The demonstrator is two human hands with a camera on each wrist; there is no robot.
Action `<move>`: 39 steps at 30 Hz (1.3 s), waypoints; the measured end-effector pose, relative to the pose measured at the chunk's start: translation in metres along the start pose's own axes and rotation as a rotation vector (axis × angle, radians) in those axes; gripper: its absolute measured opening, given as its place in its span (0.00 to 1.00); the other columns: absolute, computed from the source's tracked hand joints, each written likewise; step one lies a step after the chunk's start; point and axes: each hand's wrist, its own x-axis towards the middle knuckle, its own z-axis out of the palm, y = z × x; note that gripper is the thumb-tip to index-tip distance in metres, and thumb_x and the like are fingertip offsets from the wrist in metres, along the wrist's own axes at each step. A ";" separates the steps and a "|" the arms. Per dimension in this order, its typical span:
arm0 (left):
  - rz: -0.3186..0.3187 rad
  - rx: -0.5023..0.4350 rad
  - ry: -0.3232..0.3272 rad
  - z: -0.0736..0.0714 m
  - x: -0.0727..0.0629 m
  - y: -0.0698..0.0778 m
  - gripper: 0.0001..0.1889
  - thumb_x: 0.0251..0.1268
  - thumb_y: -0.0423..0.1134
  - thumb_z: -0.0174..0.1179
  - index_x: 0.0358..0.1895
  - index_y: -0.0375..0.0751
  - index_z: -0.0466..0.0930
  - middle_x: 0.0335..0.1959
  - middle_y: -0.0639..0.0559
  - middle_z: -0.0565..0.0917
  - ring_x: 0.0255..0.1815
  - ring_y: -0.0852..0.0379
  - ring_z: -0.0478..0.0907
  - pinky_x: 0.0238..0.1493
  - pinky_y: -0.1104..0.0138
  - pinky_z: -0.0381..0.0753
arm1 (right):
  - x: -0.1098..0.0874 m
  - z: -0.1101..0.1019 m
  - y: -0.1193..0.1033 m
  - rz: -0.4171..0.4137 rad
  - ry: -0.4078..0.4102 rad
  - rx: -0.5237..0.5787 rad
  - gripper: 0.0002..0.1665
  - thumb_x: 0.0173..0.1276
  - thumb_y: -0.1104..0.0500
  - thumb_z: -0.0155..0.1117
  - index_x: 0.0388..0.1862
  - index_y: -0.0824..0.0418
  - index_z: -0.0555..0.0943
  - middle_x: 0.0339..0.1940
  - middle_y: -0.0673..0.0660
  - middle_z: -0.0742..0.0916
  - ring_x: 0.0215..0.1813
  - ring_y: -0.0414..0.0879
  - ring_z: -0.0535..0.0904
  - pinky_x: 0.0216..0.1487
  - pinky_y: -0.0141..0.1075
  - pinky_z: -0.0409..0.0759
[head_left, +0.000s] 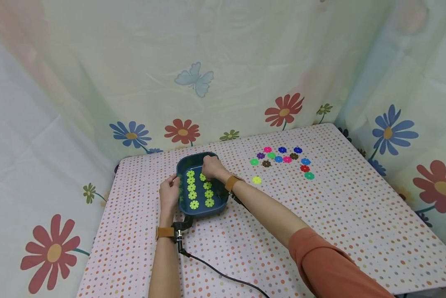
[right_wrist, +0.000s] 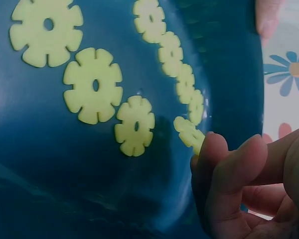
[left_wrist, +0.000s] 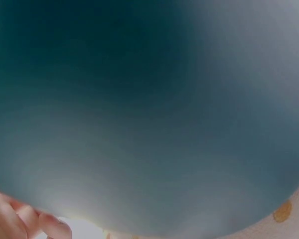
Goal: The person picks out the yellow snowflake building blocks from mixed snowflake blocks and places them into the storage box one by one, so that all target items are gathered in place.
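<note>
A dark blue tray with rounded corners stands on the table. My left hand grips its left rim; in the left wrist view its fingers are curled by the tray's blurred wall. Inside the tray, my right hand pinches a yellow-green flower-shaped disc, held tilted, just above or at the tray floor. On that floor lie similar discs in two rows: a left row of several and a right row of three.
Right of the tray, several flower-shaped discs in mixed colours lie scattered, among them a red disc and a green disc. A lone yellow disc is nearer the tray. A black cable trails from the left wrist. Flowered curtains surround the dotted table.
</note>
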 end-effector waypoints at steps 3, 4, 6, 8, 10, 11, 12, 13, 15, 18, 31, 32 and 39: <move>0.010 0.002 0.003 0.000 -0.001 0.000 0.24 0.82 0.45 0.49 0.72 0.36 0.70 0.67 0.37 0.76 0.66 0.43 0.74 0.64 0.51 0.74 | 0.002 0.003 -0.001 0.023 -0.018 -0.026 0.16 0.73 0.70 0.53 0.23 0.61 0.74 0.10 0.52 0.74 0.13 0.42 0.71 0.18 0.31 0.68; 0.011 0.003 0.002 0.000 -0.001 0.000 0.24 0.82 0.45 0.48 0.72 0.36 0.70 0.67 0.37 0.75 0.66 0.43 0.74 0.64 0.51 0.74 | 0.002 0.003 -0.001 0.027 -0.022 -0.031 0.13 0.73 0.70 0.54 0.26 0.63 0.75 0.11 0.52 0.74 0.13 0.42 0.70 0.17 0.31 0.69; 0.010 0.006 0.002 0.000 0.000 0.000 0.24 0.82 0.45 0.48 0.72 0.36 0.70 0.66 0.37 0.76 0.65 0.44 0.74 0.64 0.51 0.74 | 0.002 0.005 -0.002 0.033 -0.025 -0.048 0.06 0.72 0.70 0.56 0.35 0.65 0.78 0.13 0.53 0.74 0.14 0.42 0.71 0.17 0.31 0.71; 0.008 0.011 0.001 0.000 0.000 0.000 0.24 0.82 0.45 0.48 0.72 0.36 0.70 0.65 0.37 0.77 0.63 0.44 0.75 0.62 0.52 0.75 | 0.002 0.006 -0.003 0.034 -0.022 -0.068 0.04 0.72 0.70 0.58 0.42 0.67 0.80 0.16 0.55 0.78 0.16 0.44 0.76 0.18 0.30 0.73; 0.009 0.013 0.003 0.000 0.000 -0.001 0.24 0.82 0.45 0.48 0.72 0.36 0.70 0.64 0.37 0.77 0.62 0.44 0.75 0.61 0.52 0.75 | 0.001 0.007 -0.003 0.041 -0.012 -0.078 0.07 0.73 0.69 0.58 0.47 0.68 0.80 0.19 0.57 0.81 0.20 0.47 0.82 0.18 0.30 0.74; 0.009 0.013 0.005 0.000 0.000 0.000 0.24 0.82 0.45 0.48 0.72 0.36 0.71 0.64 0.37 0.77 0.62 0.45 0.75 0.61 0.52 0.75 | 0.001 0.008 -0.003 0.042 -0.005 -0.086 0.09 0.73 0.69 0.59 0.49 0.68 0.79 0.20 0.57 0.82 0.21 0.48 0.84 0.18 0.30 0.74; 0.009 0.011 0.005 0.000 0.000 -0.001 0.24 0.82 0.45 0.48 0.72 0.36 0.71 0.64 0.37 0.77 0.62 0.45 0.75 0.61 0.52 0.75 | 0.001 0.010 -0.003 0.042 0.001 -0.095 0.09 0.73 0.69 0.59 0.50 0.68 0.80 0.20 0.57 0.82 0.21 0.48 0.83 0.18 0.30 0.74; 0.009 0.008 0.004 0.001 0.000 -0.001 0.24 0.82 0.45 0.48 0.72 0.36 0.71 0.64 0.37 0.77 0.62 0.44 0.75 0.61 0.52 0.75 | 0.002 0.011 -0.003 0.041 0.003 -0.100 0.09 0.73 0.69 0.58 0.50 0.68 0.80 0.20 0.58 0.82 0.20 0.48 0.83 0.18 0.30 0.73; 0.006 0.001 0.003 0.000 -0.001 0.000 0.24 0.82 0.45 0.48 0.72 0.36 0.71 0.65 0.37 0.76 0.64 0.44 0.74 0.63 0.51 0.74 | 0.003 0.013 -0.002 0.034 0.009 -0.112 0.08 0.74 0.69 0.57 0.48 0.68 0.80 0.19 0.57 0.81 0.17 0.46 0.79 0.17 0.31 0.72; -0.004 -0.001 0.001 0.001 -0.001 0.000 0.24 0.82 0.45 0.48 0.72 0.36 0.71 0.65 0.37 0.76 0.64 0.44 0.74 0.64 0.51 0.74 | 0.004 0.014 -0.001 0.012 0.008 -0.129 0.06 0.74 0.70 0.56 0.44 0.67 0.80 0.17 0.57 0.79 0.14 0.43 0.72 0.16 0.32 0.70; -0.008 0.001 0.004 0.001 0.001 -0.001 0.24 0.82 0.46 0.49 0.71 0.37 0.72 0.63 0.38 0.78 0.61 0.44 0.75 0.62 0.51 0.75 | -0.001 0.014 -0.002 -0.034 0.035 -0.192 0.05 0.74 0.68 0.57 0.41 0.67 0.81 0.20 0.57 0.79 0.17 0.43 0.73 0.18 0.31 0.71; -0.008 0.001 0.004 0.001 0.001 -0.001 0.23 0.82 0.45 0.49 0.71 0.37 0.72 0.64 0.39 0.78 0.61 0.45 0.75 0.62 0.51 0.75 | -0.001 0.014 -0.002 -0.034 0.035 -0.188 0.05 0.74 0.68 0.57 0.42 0.67 0.81 0.20 0.57 0.79 0.17 0.43 0.74 0.18 0.31 0.71; -0.001 -0.001 0.014 0.001 0.002 -0.001 0.23 0.82 0.44 0.49 0.71 0.36 0.72 0.64 0.38 0.78 0.61 0.44 0.76 0.61 0.51 0.75 | -0.003 0.010 -0.004 -0.041 0.035 -0.136 0.05 0.74 0.67 0.59 0.43 0.68 0.80 0.23 0.60 0.83 0.21 0.49 0.84 0.18 0.31 0.75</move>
